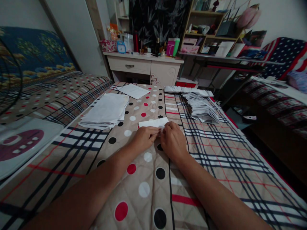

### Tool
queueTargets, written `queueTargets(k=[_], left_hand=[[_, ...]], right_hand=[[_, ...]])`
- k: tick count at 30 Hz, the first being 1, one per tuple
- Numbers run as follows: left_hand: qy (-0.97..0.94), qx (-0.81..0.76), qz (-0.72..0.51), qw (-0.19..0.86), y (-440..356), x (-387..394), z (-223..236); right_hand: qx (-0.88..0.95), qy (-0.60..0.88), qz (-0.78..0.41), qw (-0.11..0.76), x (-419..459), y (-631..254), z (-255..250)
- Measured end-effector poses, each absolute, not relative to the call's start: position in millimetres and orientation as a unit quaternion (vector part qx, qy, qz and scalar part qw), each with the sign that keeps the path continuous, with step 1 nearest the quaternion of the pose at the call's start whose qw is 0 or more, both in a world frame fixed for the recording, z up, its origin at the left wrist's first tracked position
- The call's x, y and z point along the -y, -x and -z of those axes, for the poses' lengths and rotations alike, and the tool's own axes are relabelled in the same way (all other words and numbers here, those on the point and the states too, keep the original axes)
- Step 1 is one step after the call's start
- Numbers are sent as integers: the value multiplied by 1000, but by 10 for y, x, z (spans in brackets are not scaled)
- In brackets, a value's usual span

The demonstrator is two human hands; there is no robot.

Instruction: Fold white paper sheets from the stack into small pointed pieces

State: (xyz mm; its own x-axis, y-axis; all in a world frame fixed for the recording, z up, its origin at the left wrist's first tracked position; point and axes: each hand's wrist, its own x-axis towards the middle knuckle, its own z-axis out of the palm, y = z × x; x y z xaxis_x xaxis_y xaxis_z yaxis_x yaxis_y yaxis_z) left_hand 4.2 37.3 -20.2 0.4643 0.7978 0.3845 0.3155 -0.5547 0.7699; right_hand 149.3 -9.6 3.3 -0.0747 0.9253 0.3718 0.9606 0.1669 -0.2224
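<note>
A narrow folded strip of white paper lies across the middle of the bedspread, just beyond my fingers. My left hand has its fingers drawn together at the near edge of the paper. Close against it, my right hand pinches the right part of the same strip with curled fingers. The fingertips of both hands almost meet and hide the strip's near edge. To the left rests a stack of white paper sheets. On the right, a fanned row of folded papers lies on the plaid part.
A flat white paper lies beyond the stack, and a long white bundle lies behind the fanned row. A white plastic appliance lid stands at the left. A white dresser with bottles closes off the far end.
</note>
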Motion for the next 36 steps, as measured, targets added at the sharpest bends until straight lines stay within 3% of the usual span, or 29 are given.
queueTargets(k=[9, 12, 15, 20, 27, 33, 36], left_hand=[[-801, -340, -375, 320, -37, -347, 174], [-820, -363, -332, 292, -23, -328, 154], [-839, -396, -285, 242, 4, -321, 127], [-855, -361, -289, 235, 38, -357, 159], [-831, -390, -337, 211, 34, -407, 248], [-826, -469, -309, 47, 112, -479, 186], [-817, -498, -289, 30, 141, -524, 195]], right_hand=[[759, 637, 53, 126, 132, -1480, -197], [770, 609, 27, 189, 152, -1425, -171], [783, 559, -74, 264, 176, -1349, -56], [780, 541, -176, 262, 118, -1403, 140], [755, 604, -95, 237, -304, -1663, 307], [741, 595, -51, 307, -580, -1833, 401], [751, 571, -57, 327, -585, -1869, 394]])
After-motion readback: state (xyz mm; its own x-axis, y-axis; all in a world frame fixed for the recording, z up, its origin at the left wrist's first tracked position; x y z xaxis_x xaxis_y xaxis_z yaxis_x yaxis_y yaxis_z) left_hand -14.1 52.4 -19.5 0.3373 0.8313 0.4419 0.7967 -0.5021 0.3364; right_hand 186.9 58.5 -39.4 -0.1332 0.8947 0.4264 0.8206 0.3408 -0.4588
